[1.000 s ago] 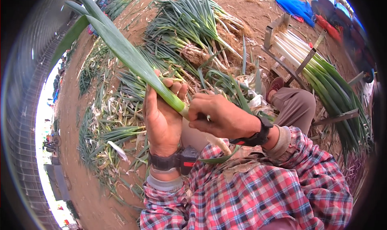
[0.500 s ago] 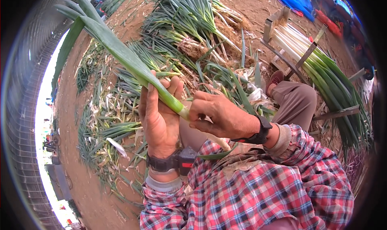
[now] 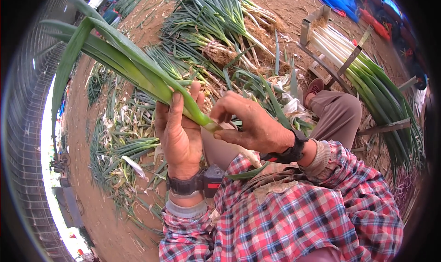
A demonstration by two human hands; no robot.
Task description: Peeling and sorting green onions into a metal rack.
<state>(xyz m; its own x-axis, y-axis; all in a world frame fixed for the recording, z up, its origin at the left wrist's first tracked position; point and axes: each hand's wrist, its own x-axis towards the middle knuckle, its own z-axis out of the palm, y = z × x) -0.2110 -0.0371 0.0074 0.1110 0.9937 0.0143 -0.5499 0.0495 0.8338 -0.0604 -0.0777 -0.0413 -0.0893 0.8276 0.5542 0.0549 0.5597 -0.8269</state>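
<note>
A long green onion [image 3: 151, 78] slants from the upper left down to my lap. Its broad leaves spread past my left hand [image 3: 181, 145], which cradles the stalk with thumb on one side and fingers behind. Over the pale lower stem, my right hand [image 3: 257, 126] has its thumb and bent forefinger at the stalk, where green turns white. The other fingers of that hand curl out of sight. Below it, the white root end [image 3: 250, 157] shows near my lap. A loose green leaf [image 3: 248, 172] lies across my lap.
Ahead lies a heap of green onions [image 3: 202, 25] with roots on. Peeled leaves [image 3: 126, 119] litter the soil at left. At right, a frame [image 3: 342, 71] holds a bundle of clean green onions [image 3: 376, 92]. My bent leg [image 3: 337, 115] is beside it; blue plastic [image 3: 335, 2] lies beyond.
The green onion's leaves have swung left and down, and an outer leaf now spreads apart from the stalk. My right hand's forefinger has lifted a little away from its thumb.
</note>
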